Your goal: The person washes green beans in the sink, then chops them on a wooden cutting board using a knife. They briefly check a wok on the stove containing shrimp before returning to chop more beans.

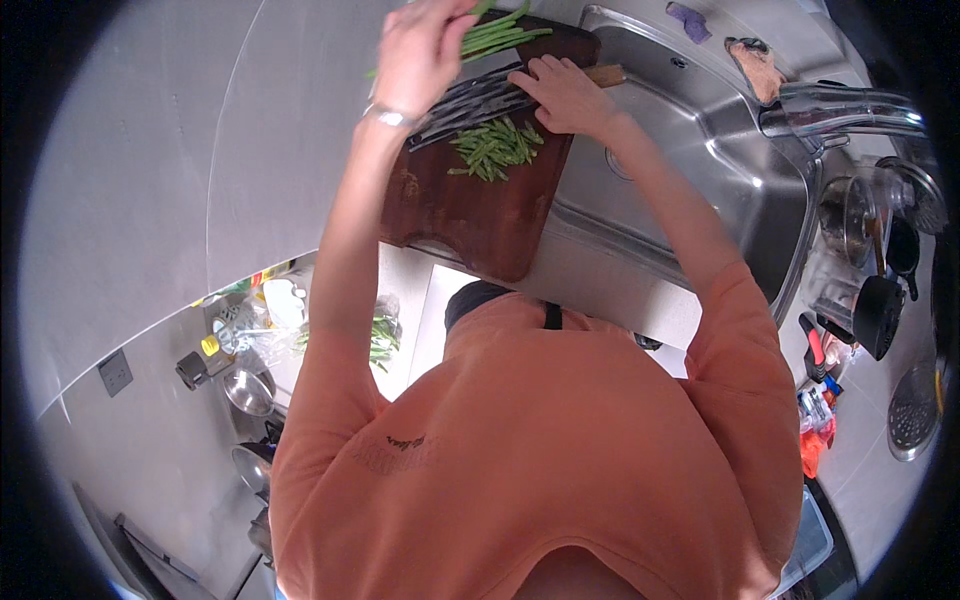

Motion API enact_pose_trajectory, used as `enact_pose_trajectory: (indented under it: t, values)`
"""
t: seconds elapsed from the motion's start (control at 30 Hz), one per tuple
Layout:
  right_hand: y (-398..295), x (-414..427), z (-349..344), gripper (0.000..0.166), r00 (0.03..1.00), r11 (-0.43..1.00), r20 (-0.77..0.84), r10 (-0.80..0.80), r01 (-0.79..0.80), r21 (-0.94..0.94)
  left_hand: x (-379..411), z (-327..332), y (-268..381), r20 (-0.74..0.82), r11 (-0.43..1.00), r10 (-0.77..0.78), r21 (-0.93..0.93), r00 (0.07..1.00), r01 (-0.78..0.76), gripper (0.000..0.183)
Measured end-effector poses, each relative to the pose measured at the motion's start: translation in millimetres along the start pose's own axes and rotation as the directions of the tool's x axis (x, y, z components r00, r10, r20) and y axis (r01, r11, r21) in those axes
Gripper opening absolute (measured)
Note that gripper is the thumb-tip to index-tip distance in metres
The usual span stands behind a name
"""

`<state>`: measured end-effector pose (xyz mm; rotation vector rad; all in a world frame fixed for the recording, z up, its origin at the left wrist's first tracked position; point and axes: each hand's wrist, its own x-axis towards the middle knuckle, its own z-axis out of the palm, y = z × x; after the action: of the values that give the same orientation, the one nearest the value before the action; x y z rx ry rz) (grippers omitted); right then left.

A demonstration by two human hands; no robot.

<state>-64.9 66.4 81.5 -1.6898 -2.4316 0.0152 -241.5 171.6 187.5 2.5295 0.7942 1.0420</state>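
Long green beans lie across the far end of a dark wooden cutting board. My left hand, slightly blurred, is closed over some of them at the top edge; its fingertips are partly cut off. My right hand grips a kitchen knife where the blade meets the wooden handle, whose end sticks out beyond the hand. The broad blade, with dark streaks, lies slanted over the board between my hands. A small heap of cut bean pieces sits on the board on the near side of the blade.
A steel sink adjoins the board on the right, with a chrome faucet over it. Pots and a jug stand past its right rim. A grey wall borders the left. More beans lie lower left, near bottles and a metal bowl.
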Motion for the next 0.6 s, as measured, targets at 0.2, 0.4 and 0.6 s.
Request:
enact_pose_trajectory:
  t: [0.2,0.4,0.6]
  values:
    - [-1.9,-1.1,-11.7,0.033,0.992,0.997,-0.106,-0.063,0.058,-0.057,-84.4,-92.9,57.4,0.007,0.819,-0.405,-0.441,0.914,0.366,0.012]
    - [-40.0,-14.7,-50.6,0.011,0.971,0.996,-0.233,0.054,-0.036,0.08,-160.4,-113.7,88.0,-0.029,0.846,-0.491,-0.253,0.871,0.469,0.011]
    - [-94.8,-63.6,-86.1,0.015,0.981,0.862,0.104,0.164,-0.194,0.468,-181.2,-81.2,96.5,-0.045,0.943,-0.323,-0.103,0.945,0.317,0.019]
